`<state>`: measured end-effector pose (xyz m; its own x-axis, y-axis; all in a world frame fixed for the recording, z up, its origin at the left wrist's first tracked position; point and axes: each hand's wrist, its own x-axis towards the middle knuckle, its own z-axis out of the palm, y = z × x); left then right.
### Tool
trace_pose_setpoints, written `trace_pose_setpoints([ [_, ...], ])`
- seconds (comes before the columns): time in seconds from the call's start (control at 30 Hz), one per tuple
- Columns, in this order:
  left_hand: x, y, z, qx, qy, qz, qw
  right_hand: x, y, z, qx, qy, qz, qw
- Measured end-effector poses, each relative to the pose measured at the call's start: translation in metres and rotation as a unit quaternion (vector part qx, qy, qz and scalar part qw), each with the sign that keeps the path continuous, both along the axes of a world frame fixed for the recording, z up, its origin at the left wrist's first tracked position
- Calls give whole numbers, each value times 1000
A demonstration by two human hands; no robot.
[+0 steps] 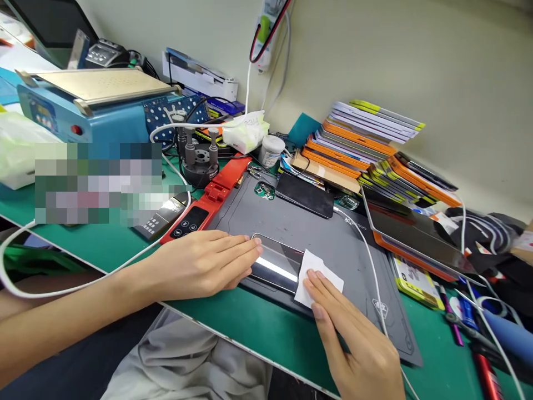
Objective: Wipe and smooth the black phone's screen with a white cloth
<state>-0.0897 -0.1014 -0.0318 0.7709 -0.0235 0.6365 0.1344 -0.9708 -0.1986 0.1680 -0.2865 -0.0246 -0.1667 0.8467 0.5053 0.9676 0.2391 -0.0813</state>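
A phone screen point(277, 261), dark and glossy with a bright reflection, lies face up on a grey work mat point(353, 266). My left hand point(208, 261) rests against its left end, fingers stretched out, close together. At the other end, my right hand point(350, 328) presses a folded white wipe point(327, 278) onto the glass with its fingertips. The wipe hides the right edge of the screen. Behind it on the mat lies a black phone point(305, 195) with a white cable point(366, 239) plugged in beside a small green circuit board point(265, 190).
A red hinged device point(216, 191) borders the mat's left side. Further left stands a blue heating machine point(112, 122); a pixelated patch covers part of the table there. Stacked phone boxes point(353, 139) lean at the back. Pens and tools crowd the right side, including a purple pen point(452, 316).
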Motion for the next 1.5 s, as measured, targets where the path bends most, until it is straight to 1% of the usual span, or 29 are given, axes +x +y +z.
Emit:
trace_pose_setpoints([
  [0.07, -2, -1, 3, -41, -29, -21, 999, 3, -6, 2, -20, -13, 6, 1000],
  [0.17, -9, -3, 7, -72, -81, -29, 994, 0, -12, 2, -17, -41, 3, 999],
  [0.27, -17, -7, 7, -86, -141, -5, 986, -7, -16, 0, -6, -58, -2, 998],
  [0.33, -24, -10, 6, -93, -157, 21, 983, -10, -17, -2, -6, -71, -2, 997],
  [0.4, -30, -14, 4, -102, -146, 50, 983, -11, -17, -4, -7, -74, 5, 997],
  [0.47, -34, -19, 3, -115, -135, 56, 983, -13, -12, -4, -6, -69, 14, 997],
  [0.6, -36, -26, 0, -112, -115, 52, 986, -29, 12, -5, -21, -52, 17, 998],
  [0.67, -34, -26, -3, -114, -106, 68, 986, -40, 26, -5, -28, -47, 7, 998],
  [0.73, -33, -25, -4, -128, -103, 83, 983, -47, 32, -6, -27, -49, -5, 998],
  [0.8, -32, -24, -5, -135, -93, 88, 983, -47, 26, -5, -23, -62, -6, 998],
  [0.93, -32, -24, -5, -125, -91, 65, 986, -30, -2, -2, -37, -124, 33, 991],
  [1.0, -32, -24, -5, -124, -95, 65, 986, -26, -5, -2, -36, -131, 27, 990],
  [1.07, -32, -24, -5, -125, -95, 71, 985, -31, 5, -4, -22, -115, 0, 993],
  [1.17, -31, -24, -5, -125, -90, 76, 985, -47, 33, -7, -5, -92, -37, 995],
  [1.23, -30, -24, -5, -122, -91, 75, 986, -54, 42, -9, 0, -90, -49, 995],
  [1.27, -30, -24, -5, -120, -93, 75, 985, -53, 41, -9, 2, -98, -46, 994],
  [1.33, -29, -25, -4, -118, -102, 76, 985, -46, 30, -9, 9, -131, -24, 991],
  [1.43, -26, -26, -4, -123, -114, 79, 983, -26, 10, -10, 36, -199, 34, 979],
  [1.5, -25, -26, -5, -128, -117, 78, 982, -23, 9, -11, 47, -219, 46, 974],
])
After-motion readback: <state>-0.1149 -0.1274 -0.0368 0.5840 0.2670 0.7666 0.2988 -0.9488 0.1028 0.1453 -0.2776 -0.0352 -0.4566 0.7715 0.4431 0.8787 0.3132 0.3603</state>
